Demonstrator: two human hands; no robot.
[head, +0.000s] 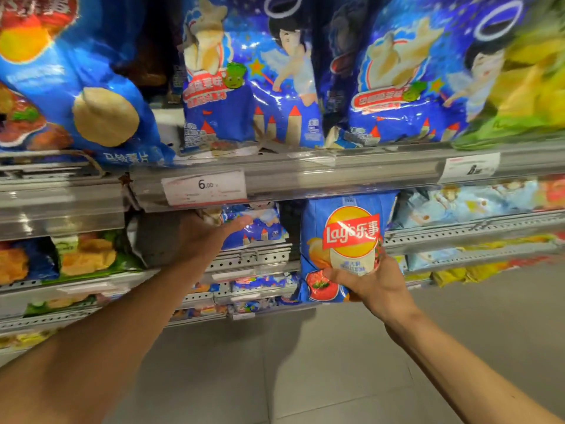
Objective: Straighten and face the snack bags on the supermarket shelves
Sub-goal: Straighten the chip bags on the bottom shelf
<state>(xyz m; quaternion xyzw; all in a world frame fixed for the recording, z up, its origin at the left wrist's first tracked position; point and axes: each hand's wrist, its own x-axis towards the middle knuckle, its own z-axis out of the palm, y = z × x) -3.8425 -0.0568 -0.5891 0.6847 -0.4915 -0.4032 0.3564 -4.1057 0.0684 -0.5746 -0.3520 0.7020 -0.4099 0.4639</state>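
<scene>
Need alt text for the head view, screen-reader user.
Right hand grips a blue Lay's chip bag upright in front of supermarket shelves, while the left hand reaches with straight fingers toward a small blue snack bag under the price rail.

1. Blue foil crisp bag, held upright before the lower shelf: red banner on a yellow disc reads "Lay's乐事". Small print below it too fine to read.
2. White paper price tag in the clear strip of the upper shelf rail: "6.00"; remaining lines blurred.
3. Large blue crisp bag, upper shelf left, stands inverted: upside-down white characters "马铃薯片".
4. Second white tag, right: illegible.
</scene>
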